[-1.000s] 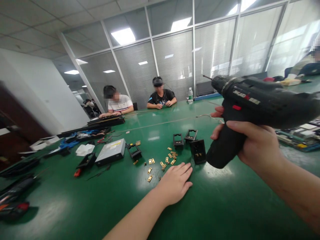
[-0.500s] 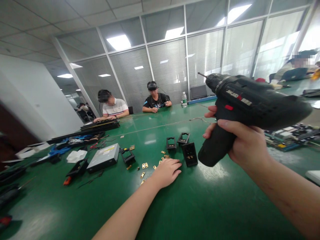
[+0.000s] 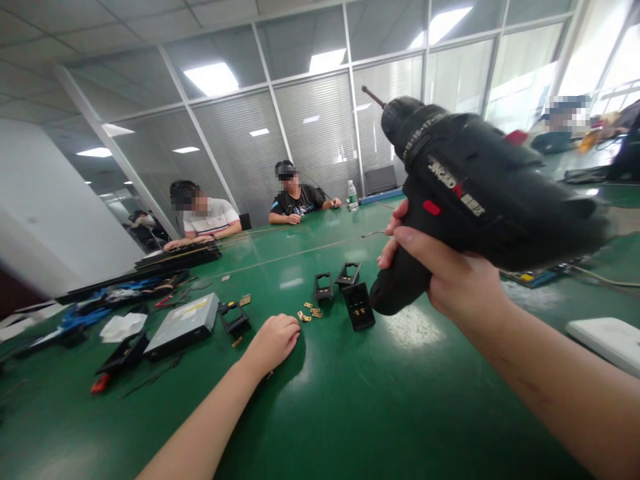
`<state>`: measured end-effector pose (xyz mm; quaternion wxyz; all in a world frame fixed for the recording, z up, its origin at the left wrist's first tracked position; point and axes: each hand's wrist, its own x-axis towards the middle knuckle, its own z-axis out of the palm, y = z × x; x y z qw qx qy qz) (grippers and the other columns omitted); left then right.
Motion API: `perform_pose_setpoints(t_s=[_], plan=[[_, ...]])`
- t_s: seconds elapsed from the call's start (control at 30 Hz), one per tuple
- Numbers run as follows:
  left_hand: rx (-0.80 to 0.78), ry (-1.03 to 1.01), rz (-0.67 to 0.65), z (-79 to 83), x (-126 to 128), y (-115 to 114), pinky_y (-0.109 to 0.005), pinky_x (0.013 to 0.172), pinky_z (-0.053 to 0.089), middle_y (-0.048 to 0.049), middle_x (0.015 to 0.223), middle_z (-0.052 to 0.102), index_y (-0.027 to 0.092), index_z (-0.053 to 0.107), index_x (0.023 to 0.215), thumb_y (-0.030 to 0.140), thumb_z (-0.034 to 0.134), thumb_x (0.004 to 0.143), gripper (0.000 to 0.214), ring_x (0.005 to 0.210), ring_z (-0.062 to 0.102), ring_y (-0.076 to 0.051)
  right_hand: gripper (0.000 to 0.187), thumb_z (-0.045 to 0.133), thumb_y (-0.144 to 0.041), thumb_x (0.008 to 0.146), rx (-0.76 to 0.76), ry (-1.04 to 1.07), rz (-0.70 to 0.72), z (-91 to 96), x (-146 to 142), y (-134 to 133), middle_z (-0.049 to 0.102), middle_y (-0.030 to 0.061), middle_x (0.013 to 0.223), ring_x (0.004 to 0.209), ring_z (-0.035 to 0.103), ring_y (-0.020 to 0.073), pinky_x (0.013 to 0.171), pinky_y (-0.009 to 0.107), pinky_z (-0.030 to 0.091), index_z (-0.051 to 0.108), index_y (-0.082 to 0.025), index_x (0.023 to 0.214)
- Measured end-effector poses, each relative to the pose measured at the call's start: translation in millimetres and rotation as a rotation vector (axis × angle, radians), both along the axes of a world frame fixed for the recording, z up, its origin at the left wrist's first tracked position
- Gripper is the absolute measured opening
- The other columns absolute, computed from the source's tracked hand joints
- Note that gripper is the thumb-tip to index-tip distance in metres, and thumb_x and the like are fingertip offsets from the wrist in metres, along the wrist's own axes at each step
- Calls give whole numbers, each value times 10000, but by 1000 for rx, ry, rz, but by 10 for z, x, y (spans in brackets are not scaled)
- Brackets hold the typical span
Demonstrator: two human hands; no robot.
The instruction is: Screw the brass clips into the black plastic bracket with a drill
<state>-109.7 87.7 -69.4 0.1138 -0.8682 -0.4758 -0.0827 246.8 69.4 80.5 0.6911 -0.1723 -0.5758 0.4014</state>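
My right hand (image 3: 450, 273) grips a black cordless drill (image 3: 450, 183) by its handle, raised above the green table. Its long bit (image 3: 373, 97) points up and to the left. My left hand (image 3: 274, 343) is low over the table with its fingers curled together; whatever is in or under them is hidden. Just right of its fingertips lie several small brass plates (image 3: 311, 312). Beyond these stand two black plastic frames, a left one (image 3: 323, 288) and a right one (image 3: 349, 274). A black housing (image 3: 358, 307) with brass pieces inside sits nearer the drill.
Another black frame (image 3: 235, 321) lies left of my left hand, beside a grey disc drive (image 3: 184, 325). Tools and a blue glove (image 3: 90, 319) clutter the left side. Two people sit across the table (image 3: 350, 413). A bottle (image 3: 353, 197) stands at the far edge, a white object (image 3: 607, 340) at right.
My left hand has moved left across the brass plates, its fingers drawn in from a flatter spread. The drill's front has tipped upward in my right hand. The view has shifted slightly right.
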Motion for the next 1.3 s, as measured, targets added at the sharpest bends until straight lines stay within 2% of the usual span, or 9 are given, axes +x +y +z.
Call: perform_pose_setpoints(t_s=[0.17, 0.27, 0.47, 0.6, 0.7, 0.83, 1.03, 1.2, 1.3], plan=[[35, -153, 53, 30, 125, 21, -453, 950, 518, -111, 1156, 751, 205, 717, 1132, 237, 586, 975, 207, 1071, 674, -282, 204, 747, -314, 909, 48, -58, 24, 34, 30, -50, 659, -15, 931, 661, 696, 137, 650, 293, 608, 633, -244, 1064], [61, -359, 98, 41, 403, 86, -496, 1047, 506, -137, 1234, 717, 193, 657, 1260, 313, 578, 994, 302, 1158, 662, -301, 217, 738, -302, 915, 62, -92, 20, 38, 45, -67, 651, -11, 971, 665, 701, 132, 655, 290, 612, 613, -236, 1080], [96, -604, 11, 89, 1073, 270, -503, 1189, 401, -180, 1508, 500, 190, 430, 1527, 381, 646, 972, 625, 1422, 488, -319, 189, 714, -290, 941, 74, -107, 37, 44, 35, -49, 645, -31, 914, 667, 703, 116, 655, 258, 615, 600, -230, 1079], [60, -716, 17, 36, 1383, 440, -539, 1201, 370, -198, 1497, 503, 183, 449, 1510, 424, 655, 969, 627, 1421, 479, -337, 213, 741, -301, 931, 81, -74, 84, 7, 39, -17, 652, -33, 974, 671, 708, 109, 654, 260, 622, 614, -247, 1093], [22, -838, 44, -50, 1502, 541, -520, 1126, 443, -206, 1370, 599, 151, 560, 1353, 387, 622, 988, 439, 1284, 584, -322, 203, 749, -306, 930, 77, -73, 93, -25, 49, -4, 663, -25, 983, 678, 712, 119, 654, 273, 624, 628, -247, 1082], [-32, -982, 92, -145, 1553, 582, -486, 995, 522, -176, 1211, 682, 163, 604, 1203, 348, 584, 1006, 271, 1074, 673, -287, 200, 754, -312, 927, 63, -92, 80, -57, 44, 22, 681, -10, 1004, 696, 717, 127, 662, 277, 628, 643, -238, 1075], [-37, -970, 96, -148, 1442, 514, -465, 1016, 514, -150, 1264, 689, 180, 602, 1288, 359, 677, 961, 380, 1157, 660, -287, 210, 749, -272, 918, 61, -127, 79, -90, 31, 68, 683, -25, 989, 684, 725, 117, 650, 245, 628, 622, -256, 1084], [-66, -934, 106, -93, 1192, 354, -459, 1070, 493, -122, 1294, 684, 216, 635, 1298, 383, 683, 962, 379, 1205, 654, -281, 217, 752, -370, 939, 45, -167, 110, -162, 10, 90, 683, -28, 1029, 707, 717, 105, 645, 225, 624, 635, -281, 1098], [-123, -947, 126, -68, 1022, 223, -466, 1046, 516, -125, 1313, 679, 221, 621, 1326, 402, 678, 962, 411, 1201, 661, -288, 221, 751, -336, 940, 61, -193, 92, -205, -13, 98, 681, -27, 1029, 696, 714, 104, 660, 233, 627, 639, -282, 1123]])
